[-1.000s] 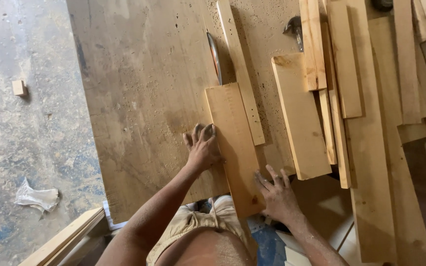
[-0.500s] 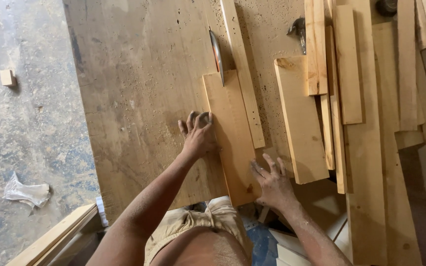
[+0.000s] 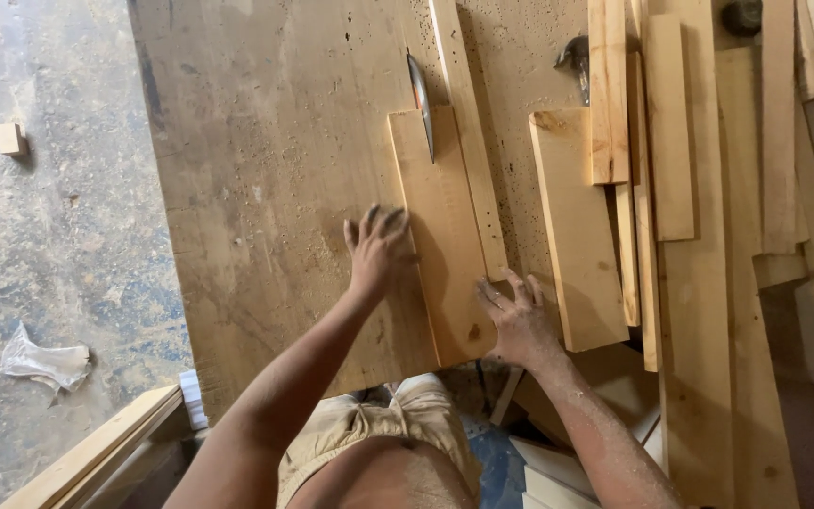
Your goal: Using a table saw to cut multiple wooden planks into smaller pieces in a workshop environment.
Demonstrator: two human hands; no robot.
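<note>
You've got the board (image 3: 445, 236) flat on the saw table (image 3: 266, 141), far end at the blade (image 3: 420, 99), left hand (image 3: 377, 250) and right hand (image 3: 520, 320) pressing open-palmed, nothing gripped, so next I'd say steady pushing, fingers away from the cut.

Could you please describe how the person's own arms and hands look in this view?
Both arms are bare, without sleeves, gloves, watch or rings visible. The left hand and right hand are dusted with pale sawdust, as are the forearms. Khaki shorts show below.
</note>
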